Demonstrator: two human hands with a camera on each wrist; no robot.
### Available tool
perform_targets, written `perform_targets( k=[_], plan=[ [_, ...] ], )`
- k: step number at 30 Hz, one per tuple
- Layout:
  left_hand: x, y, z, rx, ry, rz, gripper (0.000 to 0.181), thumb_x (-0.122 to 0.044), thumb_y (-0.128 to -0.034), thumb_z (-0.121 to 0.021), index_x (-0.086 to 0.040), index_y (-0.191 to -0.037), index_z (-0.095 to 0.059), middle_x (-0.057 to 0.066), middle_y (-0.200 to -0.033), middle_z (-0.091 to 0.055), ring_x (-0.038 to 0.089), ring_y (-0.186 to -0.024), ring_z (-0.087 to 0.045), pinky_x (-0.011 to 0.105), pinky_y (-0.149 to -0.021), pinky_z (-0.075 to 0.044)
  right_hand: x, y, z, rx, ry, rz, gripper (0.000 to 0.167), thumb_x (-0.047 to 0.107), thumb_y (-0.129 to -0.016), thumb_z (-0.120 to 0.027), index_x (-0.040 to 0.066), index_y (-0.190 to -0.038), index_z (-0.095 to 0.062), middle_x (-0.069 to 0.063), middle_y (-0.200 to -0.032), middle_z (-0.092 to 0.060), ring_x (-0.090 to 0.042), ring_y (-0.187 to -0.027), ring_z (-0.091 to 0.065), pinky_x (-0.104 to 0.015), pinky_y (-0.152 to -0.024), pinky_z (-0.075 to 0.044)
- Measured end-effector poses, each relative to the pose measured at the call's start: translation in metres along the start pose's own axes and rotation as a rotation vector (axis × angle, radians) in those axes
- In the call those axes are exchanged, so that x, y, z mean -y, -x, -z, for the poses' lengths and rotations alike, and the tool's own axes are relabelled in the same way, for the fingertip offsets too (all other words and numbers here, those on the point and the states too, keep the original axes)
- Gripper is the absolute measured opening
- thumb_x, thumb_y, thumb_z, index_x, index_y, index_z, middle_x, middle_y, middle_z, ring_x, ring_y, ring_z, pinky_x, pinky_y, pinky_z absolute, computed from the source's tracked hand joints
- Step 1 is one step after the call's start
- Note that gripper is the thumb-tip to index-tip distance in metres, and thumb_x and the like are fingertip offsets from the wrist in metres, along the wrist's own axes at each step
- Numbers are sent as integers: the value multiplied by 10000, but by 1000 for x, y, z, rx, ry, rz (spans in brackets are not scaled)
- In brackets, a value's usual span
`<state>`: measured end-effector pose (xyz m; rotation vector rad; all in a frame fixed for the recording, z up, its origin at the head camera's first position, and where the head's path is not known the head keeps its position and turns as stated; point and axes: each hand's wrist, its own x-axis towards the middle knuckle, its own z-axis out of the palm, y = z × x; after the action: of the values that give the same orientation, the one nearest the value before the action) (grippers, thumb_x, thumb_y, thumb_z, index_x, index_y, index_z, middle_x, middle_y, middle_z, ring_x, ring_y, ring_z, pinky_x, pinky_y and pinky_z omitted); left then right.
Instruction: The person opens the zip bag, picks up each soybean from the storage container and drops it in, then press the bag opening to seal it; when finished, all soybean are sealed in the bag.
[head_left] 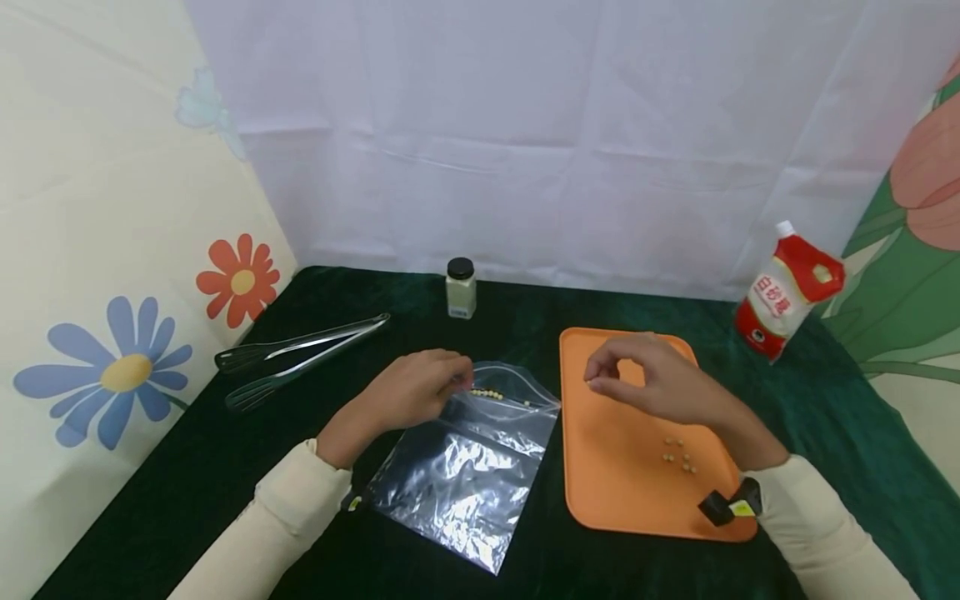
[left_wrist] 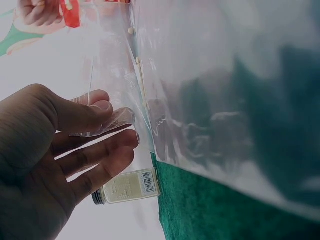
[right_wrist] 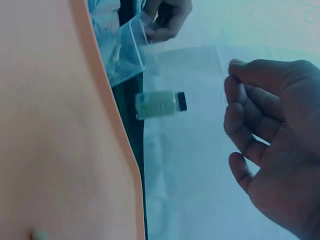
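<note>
A clear zip bag (head_left: 468, 467) lies on the dark green cloth, its zip end raised. My left hand (head_left: 423, 385) pinches the bag's edge between thumb and forefinger, the other fingers spread loosely in the left wrist view. Several round, pale yellow soybeans (head_left: 487, 393) show inside near the bag's mouth. My right hand (head_left: 652, 375) is above the orange tray (head_left: 600, 492), thumb and forefinger tips together. A tiny pale speck at those tips looks like a soybean, mostly hidden by the fingers. More loose soybeans (head_left: 678, 457) lie on the tray beneath this hand.
A small jar with a black lid (head_left: 461, 288) stands behind the bag. Metal tongs (head_left: 300, 354) lie at the left. A red and white sugar pouch (head_left: 783, 292) stands at the back right. Cloth walls rise behind and at both sides.
</note>
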<state>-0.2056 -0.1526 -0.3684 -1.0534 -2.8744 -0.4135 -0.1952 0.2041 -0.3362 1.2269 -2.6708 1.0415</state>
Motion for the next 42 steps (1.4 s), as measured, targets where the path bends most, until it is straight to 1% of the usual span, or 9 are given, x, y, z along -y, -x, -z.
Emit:
perform_targets(
  k=[6,9,12,17,23,27,33,37,42],
  plan=[
    [0,0,0,1,-2,6,203,-32,-929,-647,-200,-1040,-671,-60,-1024,-651,94,-792,-542,267,-684,-481,6,-9,-10,-71,-65,-1,69,233,-970,-683,262,-1032,-672,118,-933,-614,-123,-899,-538,-388,-846,-432],
    [0,0,0,2,1,6,203,-32,-927,-649,-202,-1035,-670,-60,-1021,-651,92,-788,-543,267,-687,-482,9,-14,-16,-94,-135,-6,78,197,-970,-682,224,-1043,-672,82,-942,-616,-136,-917,-543,-407,-878,-432],
    [0,0,0,1,2,2,206,-27,-926,-646,-203,-1032,-670,-62,-1021,-651,92,-787,-541,264,-685,-481,11,-18,-21,-105,-208,-14,95,162,-969,-679,191,-1060,-673,53,-969,-624,-153,-937,-554,-430,-929,-422],
    [-1,0,0,1,-7,-6,197,-37,-933,-643,-212,-1023,-665,-68,-1015,-652,86,-787,-541,261,-685,-482,10,-23,-29,-106,-296,-38,103,165,-978,-667,194,-1077,-667,36,-1029,-632,-169,-978,-562,-480,-976,-397],
    [-1,-1,1,9,-19,0,174,-63,-946,-644,-220,-1020,-657,-72,-1012,-651,78,-793,-545,261,-692,-487,7,-27,-35,-110,-309,-35,107,218,-986,-659,197,-1091,-664,32,-1043,-636,-161,-976,-571,-499,-949,-414],
    [-1,0,1,12,-16,4,170,-68,-946,-646,-218,-1024,-657,-68,-1012,-649,78,-790,-546,259,-689,-486,5,-29,-40,-107,-308,-47,125,236,-990,-653,179,-1101,-667,31,-1036,-636,-157,-964,-575,-474,-939,-422],
    [-2,0,1,12,-5,-2,173,-60,-947,-641,-215,-1023,-656,-72,-1002,-647,80,-785,-543,255,-679,-482,5,-30,-43,-92,-314,-92,118,265,-998,-641,239,-1110,-666,34,-1037,-632,-171,-972,-573,-480,-931,-426],
    [-2,0,2,10,-4,-5,172,-61,-943,-648,-213,-1022,-657,-74,-998,-645,77,-788,-544,255,-684,-483,4,-29,-43,-100,-310,-102,102,276,-999,-639,261,-1093,-674,42,-1036,-637,-162,-972,-570,-502,-942,-404],
    [-2,0,3,6,0,-5,163,-64,-944,-651,-201,-1030,-664,-68,-1001,-648,79,-791,-549,264,-696,-490,5,-29,-41,-98,-309,-99,133,273,-1001,-635,204,-1104,-683,49,-1046,-639,-156,-982,-565,-546,-964,-387]
  ],
)
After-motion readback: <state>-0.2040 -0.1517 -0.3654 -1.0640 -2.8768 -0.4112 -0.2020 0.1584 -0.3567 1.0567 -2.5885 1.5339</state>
